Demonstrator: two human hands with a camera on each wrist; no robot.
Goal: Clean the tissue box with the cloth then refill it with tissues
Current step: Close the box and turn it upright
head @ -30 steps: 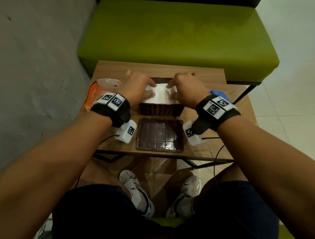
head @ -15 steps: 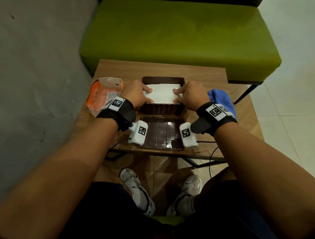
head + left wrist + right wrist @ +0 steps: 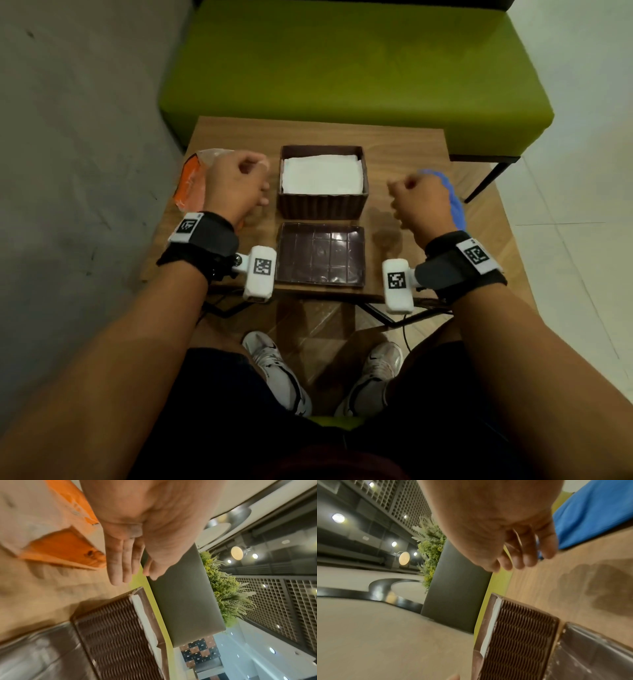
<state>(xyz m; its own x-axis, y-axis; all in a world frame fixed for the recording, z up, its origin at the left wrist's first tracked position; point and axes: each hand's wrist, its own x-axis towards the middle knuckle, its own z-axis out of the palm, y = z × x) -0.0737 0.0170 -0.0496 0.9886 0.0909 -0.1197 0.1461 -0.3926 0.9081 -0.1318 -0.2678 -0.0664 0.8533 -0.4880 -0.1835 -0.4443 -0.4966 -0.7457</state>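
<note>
On the table (image 3: 404, 144), mid-surface, the box (image 3: 322, 205) is shown filled with tissues (image 3: 322, 174); the lid (image 3: 320, 253) lies at the near edge. The lid is judged light, rigid and glossy, best taken by opposite rims. The left hand (image 3: 236, 185) and right hand (image 3: 421, 202) are held loosely curled, empty.

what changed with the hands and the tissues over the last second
Both hands let go of the tissues and drew back: left hand to the left, right hand to the right of the tissue box. Tissues, lid, blue cloth and orange packet stayed put.
</note>
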